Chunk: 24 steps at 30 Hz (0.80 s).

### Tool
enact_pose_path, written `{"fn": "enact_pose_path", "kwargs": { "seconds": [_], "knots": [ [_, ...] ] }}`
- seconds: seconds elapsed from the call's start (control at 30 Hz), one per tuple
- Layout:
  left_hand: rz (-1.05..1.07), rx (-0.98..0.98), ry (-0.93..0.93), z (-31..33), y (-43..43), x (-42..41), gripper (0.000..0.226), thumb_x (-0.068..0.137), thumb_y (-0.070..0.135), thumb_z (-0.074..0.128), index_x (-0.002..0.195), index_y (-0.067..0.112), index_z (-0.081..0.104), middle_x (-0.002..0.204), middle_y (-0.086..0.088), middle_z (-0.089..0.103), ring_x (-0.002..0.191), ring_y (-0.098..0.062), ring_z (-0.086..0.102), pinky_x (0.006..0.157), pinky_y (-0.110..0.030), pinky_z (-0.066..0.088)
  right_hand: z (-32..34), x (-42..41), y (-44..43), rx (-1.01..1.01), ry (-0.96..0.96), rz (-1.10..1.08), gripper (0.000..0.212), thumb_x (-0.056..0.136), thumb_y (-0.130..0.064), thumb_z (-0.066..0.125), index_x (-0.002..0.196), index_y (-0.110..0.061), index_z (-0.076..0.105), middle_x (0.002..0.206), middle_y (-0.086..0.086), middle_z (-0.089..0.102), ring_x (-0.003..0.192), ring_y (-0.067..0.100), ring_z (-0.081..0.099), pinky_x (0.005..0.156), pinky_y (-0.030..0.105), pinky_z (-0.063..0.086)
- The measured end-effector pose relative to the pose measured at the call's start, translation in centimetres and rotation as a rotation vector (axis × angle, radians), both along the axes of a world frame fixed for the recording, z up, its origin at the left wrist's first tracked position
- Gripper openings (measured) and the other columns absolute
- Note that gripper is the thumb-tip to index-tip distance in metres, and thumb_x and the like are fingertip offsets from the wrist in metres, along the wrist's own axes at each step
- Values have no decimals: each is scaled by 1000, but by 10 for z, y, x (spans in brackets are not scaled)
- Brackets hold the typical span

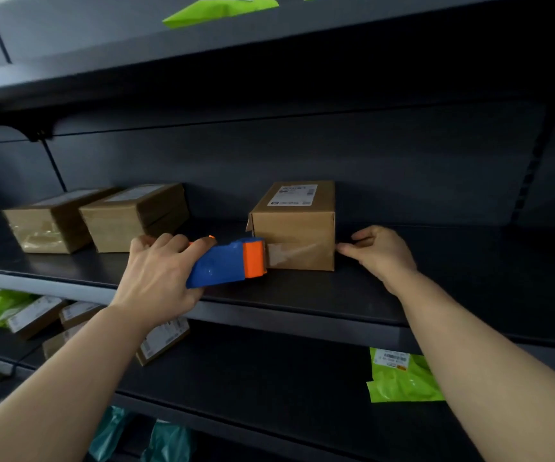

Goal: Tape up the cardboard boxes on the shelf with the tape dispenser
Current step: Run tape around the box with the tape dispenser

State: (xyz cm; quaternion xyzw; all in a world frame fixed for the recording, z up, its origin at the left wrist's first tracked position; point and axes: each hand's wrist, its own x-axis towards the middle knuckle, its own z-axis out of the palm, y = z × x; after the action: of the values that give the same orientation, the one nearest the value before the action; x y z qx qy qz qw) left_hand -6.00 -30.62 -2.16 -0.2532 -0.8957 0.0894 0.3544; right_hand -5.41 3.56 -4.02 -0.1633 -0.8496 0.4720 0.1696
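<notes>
Gripping the blue handle of the tape dispenser [227, 261], the left hand [161, 275] has its fingers [172, 243] curled tightly around the body, the thumb laid along the top near a small orange tab. Just beyond those fingers, the dispenser's orange head presses against the front face of a cardboard box [294, 228], low down near its left edge. A strip of clear tape [297, 252] runs from the head across the box front toward the right-hand corner. The box stands on the dark shelf [436, 295], with a white label on its top and a flap slightly raised at its left side.

The right hand [379, 253] rests at the lower right corner of the box; its fingertips [342, 248] are drawn together and touch that corner where the tape ends, holding nothing.

Past the left hand's knuckles, further left on the same shelf, two other cardboard boxes [102, 216] sit side by side, well apart from the first. Below the wrists, on the lower shelf, lie labelled parcels [162, 340] and a green mailer bag [402, 378].
</notes>
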Motion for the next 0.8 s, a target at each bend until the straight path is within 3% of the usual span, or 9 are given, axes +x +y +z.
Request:
{"fn": "enact_pose_path", "kwargs": {
  "seconds": [0.17, 0.2, 0.27, 0.37, 0.43, 0.53, 0.6, 0.7, 0.8],
  "knots": [
    [6, -1, -10, -4, -1, -2, 76, 63, 40, 77, 132, 25, 50, 89, 0, 59, 86, -27, 58, 78, -48, 40, 1, 2, -3, 52, -8, -19, 30, 77, -38, 77, 101, -31, 60, 92, -14, 65, 92, 11, 63, 83, 36, 53],
    [7, -1, -11, -4, -1, -2, 76, 63, 40, 77, 132, 25, 50, 90, 0, 59, 86, -27, 58, 78, -48, 40, 1, 3, -5, 83, 3, -24, 31, 80, -30, 75, 106, -30, 59, 100, -11, 66, 96, 12, 62, 84, 35, 53],
    [4, 5, -9, -4, 0, -3, 75, 63, 40, 77, 132, 25, 50, 90, 0, 59, 87, -27, 58, 77, -48, 40, 1, 6, -9, 202, 84, -28, 54, 79, -9, 67, 127, -28, 51, 127, -4, 59, 114, 16, 56, 91, 36, 49],
    [4, 13, -5, -3, 1, -4, 75, 64, 38, 78, 132, 25, 50, 91, 0, 59, 87, -28, 58, 78, -49, 40, 9, 14, -23, 485, 306, 129, 91, 72, 1, 64, 150, -26, 25, 157, -1, 24, 145, 19, 21, 115, 39, 24],
    [12, 20, -9, -4, 0, -4, 74, 65, 37, 77, 133, 26, 50, 92, -1, 59, 88, -28, 57, 78, -49, 40, 14, 16, -34, 696, 373, 250, 98, 73, -4, 65, 154, -24, 15, 163, -3, 8, 149, 13, -1, 119, 37, 4],
    [30, 47, -25, -6, -3, -5, 75, 65, 36, 75, 134, 28, 48, 95, -1, 57, 91, -28, 55, 80, -49, 39, 19, 11, -48, 891, 342, 324, 98, 75, -11, 63, 155, -24, 9, 163, -5, -2, 148, 11, -13, 117, 37, -8],
    [36, 63, -37, -9, -8, -6, 76, 65, 35, 76, 135, 29, 47, 98, -1, 56, 93, -28, 54, 81, -49, 39, 20, 9, -57, 938, 316, 335, 95, 76, -15, 62, 155, -24, 11, 163, -6, 6, 149, 13, -4, 119, 39, 0],
    [26, 71, -36, -14, -17, -11, 76, 64, 34, 76, 134, 29, 46, 98, -1, 56, 94, -28, 55, 81, -50, 39, 21, 7, -68, 888, 300, 253, 88, 74, -24, 64, 152, -26, 22, 152, -5, 28, 139, 18, 22, 112, 41, 23],
    [-19, 94, -22, -14, -27, -19, 72, 65, 35, 71, 133, 29, 48, 96, 0, 56, 93, -29, 55, 81, -49, 38, 20, 3, -79, 905, 268, 171, 88, 71, -32, 66, 149, -29, 26, 140, -3, 31, 129, 22, 27, 106, 40, 28]
  ]
}}
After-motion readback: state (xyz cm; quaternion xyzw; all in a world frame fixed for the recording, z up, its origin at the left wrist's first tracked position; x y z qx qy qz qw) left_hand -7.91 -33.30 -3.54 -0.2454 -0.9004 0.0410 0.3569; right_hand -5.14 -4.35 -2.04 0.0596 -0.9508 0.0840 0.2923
